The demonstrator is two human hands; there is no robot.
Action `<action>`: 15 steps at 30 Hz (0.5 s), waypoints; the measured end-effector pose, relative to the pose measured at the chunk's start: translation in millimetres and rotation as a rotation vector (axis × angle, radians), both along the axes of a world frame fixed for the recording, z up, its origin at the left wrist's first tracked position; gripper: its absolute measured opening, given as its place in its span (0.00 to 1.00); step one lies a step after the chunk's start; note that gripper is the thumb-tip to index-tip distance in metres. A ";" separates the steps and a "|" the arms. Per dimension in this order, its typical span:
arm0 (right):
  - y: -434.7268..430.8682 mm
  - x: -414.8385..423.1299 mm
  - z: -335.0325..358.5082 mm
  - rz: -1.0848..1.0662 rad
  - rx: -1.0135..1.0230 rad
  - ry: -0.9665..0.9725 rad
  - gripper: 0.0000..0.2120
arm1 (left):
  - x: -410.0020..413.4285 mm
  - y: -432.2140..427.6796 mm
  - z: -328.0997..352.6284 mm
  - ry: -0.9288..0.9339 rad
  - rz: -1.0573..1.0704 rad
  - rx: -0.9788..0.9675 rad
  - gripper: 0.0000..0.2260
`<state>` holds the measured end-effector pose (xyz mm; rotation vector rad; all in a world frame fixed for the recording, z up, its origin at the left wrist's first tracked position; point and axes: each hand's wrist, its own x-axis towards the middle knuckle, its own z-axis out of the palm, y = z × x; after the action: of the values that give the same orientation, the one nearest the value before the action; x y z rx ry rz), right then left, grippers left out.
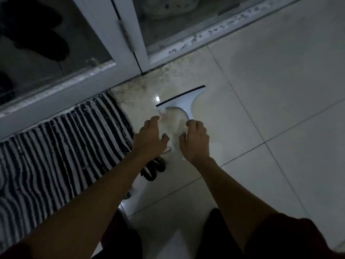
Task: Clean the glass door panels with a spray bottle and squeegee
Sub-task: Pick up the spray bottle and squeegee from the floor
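Pale floor tiles (280,90) fill the view, with glass door panels (56,43) along the far edge and a striped mat (56,146) at left. The squeegee (184,101) lies flat on the tiles, blade far, handle pointing near toward the hands. The right hand (196,141) is nearer, fingers curled at the handle's end; gripping or just touching, can't tell. The left hand (151,137) hovers beside it, loosely spread and holding nothing.

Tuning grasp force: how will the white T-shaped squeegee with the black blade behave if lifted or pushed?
The white T-shaped plastic squeegee with the black rubber blade looks thin, so it is probably light and stiff. It seems to lie flat on the glossy pale floor tiles, so a push likely slides it rather than rolls it. Its rubber edge may flex.
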<state>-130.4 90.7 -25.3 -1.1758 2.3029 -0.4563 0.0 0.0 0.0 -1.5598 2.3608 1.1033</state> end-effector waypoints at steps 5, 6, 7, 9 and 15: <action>-22.9 -13.5 -39.8 0.020 0.056 0.144 0.27 | -11.8 -14.9 -47.5 0.157 0.166 0.065 0.37; -27.4 -14.6 -44.3 0.025 0.058 0.148 0.28 | -14.3 -18.5 -54.6 0.188 0.209 0.096 0.38; -32.2 -16.5 -48.6 0.021 0.066 0.155 0.28 | -16.0 -23.9 -62.8 0.223 0.257 0.129 0.38; -41.3 -20.8 -53.1 -0.002 0.089 0.152 0.27 | -20.2 -34.8 -74.4 0.271 0.324 0.164 0.36; -52.0 -24.5 -61.6 -0.063 0.007 -0.012 0.28 | -25.5 -44.5 -91.8 0.241 0.226 0.137 0.15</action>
<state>-154.8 38.7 -86.9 -1.0967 2.3353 -0.4768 -25.5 -44.5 -91.8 -1.7649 2.2286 1.5471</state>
